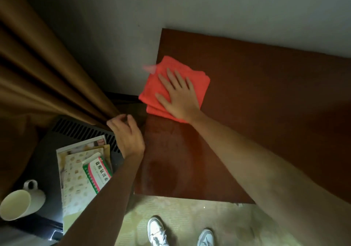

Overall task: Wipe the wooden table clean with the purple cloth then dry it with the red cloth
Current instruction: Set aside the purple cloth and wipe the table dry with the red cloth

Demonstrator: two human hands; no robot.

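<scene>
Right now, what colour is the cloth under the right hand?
Red-orange, plain, no pattern; the cloth shows clearly in the head view.

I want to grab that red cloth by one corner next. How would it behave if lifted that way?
The red cloth would likely go floppy: it lies folded in soft layers under the flat right hand. The folds would probably fall open. It looks light, and one corner already overhangs the wooden table.

The tabletop [266, 94] lies bare toward its right edge and near edge. A wall [247, 14] closes its far edge; a curtain [47, 78] hangs beyond its left edge.
</scene>
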